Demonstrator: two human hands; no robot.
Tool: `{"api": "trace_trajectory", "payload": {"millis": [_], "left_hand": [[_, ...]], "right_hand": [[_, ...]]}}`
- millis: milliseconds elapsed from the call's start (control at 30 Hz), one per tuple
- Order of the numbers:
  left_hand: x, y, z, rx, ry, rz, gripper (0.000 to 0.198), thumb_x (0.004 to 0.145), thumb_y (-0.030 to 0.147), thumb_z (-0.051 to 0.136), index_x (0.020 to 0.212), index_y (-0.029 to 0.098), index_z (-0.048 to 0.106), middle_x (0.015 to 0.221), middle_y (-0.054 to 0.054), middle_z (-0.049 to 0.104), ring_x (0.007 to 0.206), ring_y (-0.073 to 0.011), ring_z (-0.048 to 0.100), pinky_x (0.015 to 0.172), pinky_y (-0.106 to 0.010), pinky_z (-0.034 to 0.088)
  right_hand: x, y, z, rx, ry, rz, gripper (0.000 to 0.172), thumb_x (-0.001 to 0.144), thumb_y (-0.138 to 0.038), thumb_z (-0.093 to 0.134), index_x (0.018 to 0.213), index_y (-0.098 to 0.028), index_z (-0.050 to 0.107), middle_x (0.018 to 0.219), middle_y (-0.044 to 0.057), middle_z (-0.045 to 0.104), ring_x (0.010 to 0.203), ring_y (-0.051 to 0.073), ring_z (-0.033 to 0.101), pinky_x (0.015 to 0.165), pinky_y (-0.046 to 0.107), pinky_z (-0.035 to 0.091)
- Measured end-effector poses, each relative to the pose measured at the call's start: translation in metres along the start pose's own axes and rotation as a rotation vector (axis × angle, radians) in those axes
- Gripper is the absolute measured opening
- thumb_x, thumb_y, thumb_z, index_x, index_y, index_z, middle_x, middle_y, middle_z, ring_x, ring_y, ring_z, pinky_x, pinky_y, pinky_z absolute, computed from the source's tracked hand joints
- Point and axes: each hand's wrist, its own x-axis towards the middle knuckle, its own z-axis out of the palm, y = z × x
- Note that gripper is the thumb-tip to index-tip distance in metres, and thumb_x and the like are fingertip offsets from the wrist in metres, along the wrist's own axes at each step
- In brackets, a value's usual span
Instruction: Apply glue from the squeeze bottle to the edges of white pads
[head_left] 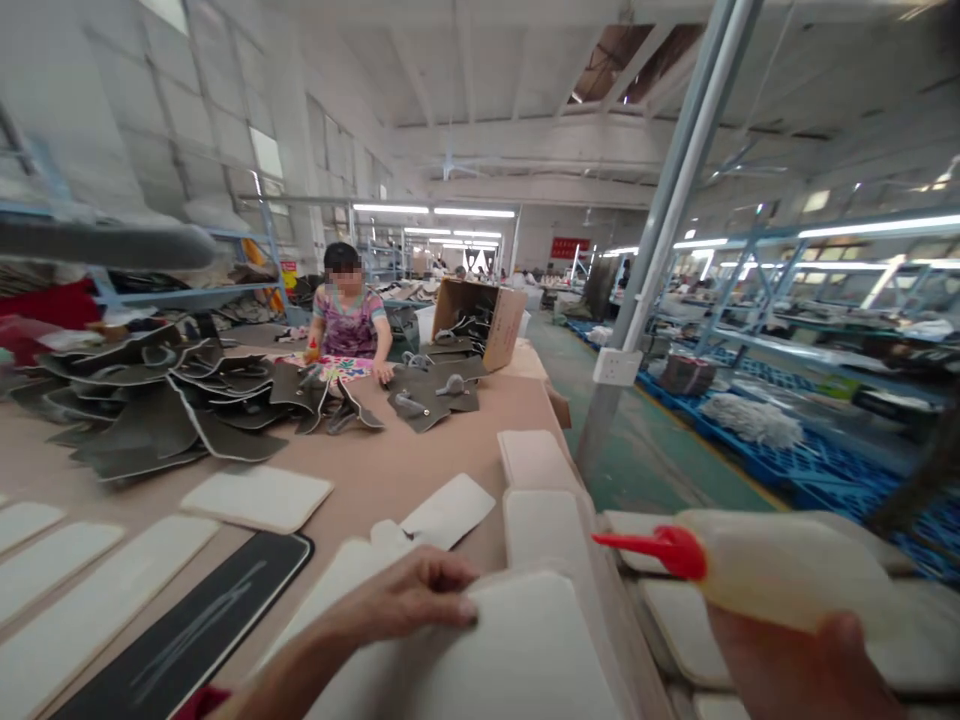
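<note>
White flat panel with rounded corners (536, 640) and translucent plastic bottle (795, 560), one for each hand

The left hand (412, 600) pinches the panel at its near upper corner, between thumb and fingers; whether the panel is lifted, I cannot tell. The right hand (810, 655), well apart from the left, is closed around the lower side of the bottle, whose pointed red nozzle (660, 550) is directed toward the left hand. To the left of the left hand, one black rectangular panel with pale edge and whitish streaks (195, 620) lies on the brown counter (420, 462). Farther ahead of the left hand are a heap of dark grey-green sheets (180, 400), an open cardboard box (506, 330) and a co-worker in a patterned top (349, 320).
</note>
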Motion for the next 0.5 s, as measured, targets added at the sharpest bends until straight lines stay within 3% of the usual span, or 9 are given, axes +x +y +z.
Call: {"api": "trace_trajectory", "payload": {"millis": [100, 200, 333, 500], "left_hand": [[0.019, 0.008, -0.029, 0.204, -0.009, 0.029, 0.046, 0.072, 0.058, 0.063, 0.075, 0.013, 0.063, 0.066, 0.003, 0.044, 0.064, -0.0097, 0.034, 0.058, -0.02, 0.024], [0.037, 0.002, -0.051, 0.406, -0.031, 0.055, 0.042, 0.079, 0.054, 0.056, 0.073, 0.013, 0.061, 0.065, 0.004, 0.041, 0.064, -0.01, 0.033, 0.058, -0.02, 0.025], [0.053, -0.001, -0.069, 0.547, -0.107, 0.073, 0.037, 0.083, 0.048, 0.052, 0.075, 0.013, 0.061, 0.066, 0.003, 0.041, 0.064, -0.0105, 0.034, 0.058, -0.021, 0.026], [0.061, 0.021, -0.077, 0.587, -0.219, 0.093, 0.035, 0.081, 0.046, 0.055, 0.068, 0.014, 0.061, 0.061, 0.003, 0.041, 0.061, -0.0103, 0.035, 0.055, -0.021, 0.026]], "right_hand": [[0.011, -0.001, 0.005, 0.001, 0.106, 0.062, 0.046, 0.075, -0.041, 0.066, 0.118, -0.025, 0.058, 0.127, 0.002, 0.055, 0.119, 0.023, 0.047, 0.102, 0.042, 0.039], [0.019, -0.01, 0.009, 0.045, 0.19, 0.015, 0.048, 0.07, -0.039, 0.069, 0.114, -0.023, 0.06, 0.127, 0.003, 0.055, 0.122, 0.026, 0.044, 0.103, 0.046, 0.037], [0.029, -0.028, 0.007, -0.079, 0.092, -0.047, 0.044, 0.062, -0.03, 0.078, 0.103, -0.019, 0.066, 0.112, 0.006, 0.063, 0.11, 0.023, 0.054, 0.099, 0.037, 0.041], [0.034, -0.045, 0.015, -0.088, 0.056, -0.053, 0.043, 0.061, -0.032, 0.078, 0.1, -0.018, 0.067, 0.104, 0.008, 0.065, 0.102, 0.024, 0.058, 0.084, 0.032, 0.049]]}}
